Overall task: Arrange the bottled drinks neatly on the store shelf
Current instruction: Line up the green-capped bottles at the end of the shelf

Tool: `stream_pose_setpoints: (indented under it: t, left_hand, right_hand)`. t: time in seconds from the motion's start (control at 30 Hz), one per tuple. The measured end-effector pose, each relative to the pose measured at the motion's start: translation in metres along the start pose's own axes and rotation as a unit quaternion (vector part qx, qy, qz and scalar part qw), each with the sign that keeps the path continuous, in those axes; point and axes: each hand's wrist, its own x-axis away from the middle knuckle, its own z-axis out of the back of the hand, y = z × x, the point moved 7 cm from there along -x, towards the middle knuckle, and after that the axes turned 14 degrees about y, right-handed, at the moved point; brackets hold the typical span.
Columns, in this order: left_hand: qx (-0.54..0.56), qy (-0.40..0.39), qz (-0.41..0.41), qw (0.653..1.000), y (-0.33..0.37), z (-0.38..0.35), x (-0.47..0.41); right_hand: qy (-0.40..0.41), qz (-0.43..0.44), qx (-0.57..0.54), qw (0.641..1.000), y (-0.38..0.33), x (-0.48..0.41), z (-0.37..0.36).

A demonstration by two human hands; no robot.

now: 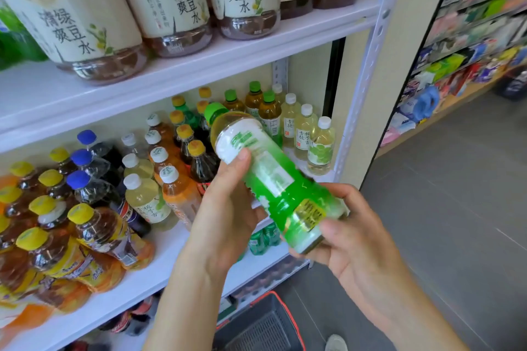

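Observation:
A green-labelled bottle (271,177) with a green cap lies tilted in the air in front of the middle shelf (159,271), cap pointing up and left. My left hand (225,208) grips its upper body with the thumb on the white part of the label. My right hand (353,236) holds its base from below. Behind it stand rows of bottled drinks: yellow-capped teas (94,231), blue-capped colas (85,177), white-capped pale drinks (320,145) and green-capped teas (268,111).
The upper shelf (199,65) carries large cream-labelled bottles (174,0). A dark shopping basket with a red rim (265,325) sits on the floor below. A white shelf post (368,65) bounds the right side. Another stocked rack (470,37) stands across the grey aisle.

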Motion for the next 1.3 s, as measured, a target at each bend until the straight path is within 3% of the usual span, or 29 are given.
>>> stream_pose_setpoints:
  t: [0.17, 0.23, 0.33, 0.4, 0.47, 0.5, 0.6, 0.63, 0.67, 0.77, 0.83, 0.9, 1.0, 1.13, 1.2, 1.3]
  left_hand:
    - [-0.051, 0.046, -0.025, 0.997, 0.008, 0.000, -0.003]
    - [-0.034, 0.051, -0.060, 0.996, 0.012, 0.000, -0.001]
    - [0.000, 0.054, -0.070, 0.996, 0.012, -0.004, 0.002]
    - [0.021, 0.067, -0.072, 0.995, 0.012, -0.002, 0.002]
    - [0.034, 0.079, -0.082, 0.993, 0.014, 0.001, 0.002]
    - [0.039, 0.083, -0.086, 0.992, 0.014, 0.003, 0.001]
    - [0.052, 0.078, -0.083, 0.992, 0.015, 0.004, 0.002]
    - [0.055, 0.073, -0.079, 0.993, 0.015, 0.004, 0.002]
    - [0.057, 0.066, -0.076, 0.993, 0.014, 0.003, 0.003]
    - [0.051, 0.029, -0.067, 0.996, 0.012, 0.001, 0.004]
    - [0.039, -0.002, -0.056, 0.998, 0.012, -0.003, 0.003]
    - [0.015, -0.015, -0.041, 0.999, 0.013, -0.005, 0.001]
    - [-0.054, 0.004, -0.083, 0.995, 0.022, 0.001, -0.001]
    - [-0.104, 0.015, -0.116, 0.988, 0.026, -0.001, -0.001]
    - [-0.079, 0.029, -0.099, 0.992, 0.021, -0.003, -0.001]
    - [-0.031, 0.059, -0.092, 0.993, 0.016, -0.002, -0.003]
  right_hand:
    - [0.039, 0.188, 0.148, 0.970, -0.015, 0.011, -0.006]
    - [0.057, 0.280, 0.230, 0.930, -0.022, 0.013, -0.007]
    - [0.059, 0.404, 0.364, 0.837, -0.028, 0.018, -0.013]
    - [0.047, 0.427, 0.405, 0.807, -0.028, 0.016, -0.016]
    - [0.024, 0.413, 0.412, 0.812, -0.025, 0.015, -0.017]
    - [0.011, 0.386, 0.395, 0.834, -0.025, 0.015, -0.019]
    - [-0.039, 0.169, 0.203, 0.964, -0.016, 0.005, -0.014]
    - [-0.016, 0.098, 0.160, 0.982, -0.012, -0.003, -0.014]
    - [-0.045, 0.048, 0.115, 0.991, -0.006, -0.002, -0.013]
    - [0.041, -0.011, 0.027, 0.999, -0.002, -0.014, 0.002]
    - [-0.002, -0.045, 0.062, 0.997, 0.004, -0.011, -0.004]
    - [-0.050, -0.081, 0.013, 0.995, 0.006, -0.005, -0.013]
    - [-0.053, -0.008, 0.061, 0.997, 0.007, 0.001, -0.002]
    - [0.032, 0.120, 0.139, 0.983, -0.006, -0.004, 0.005]
    - [0.052, 0.192, 0.185, 0.962, -0.012, -0.001, 0.008]
    - [0.068, 0.289, 0.308, 0.904, -0.017, 0.003, 0.006]
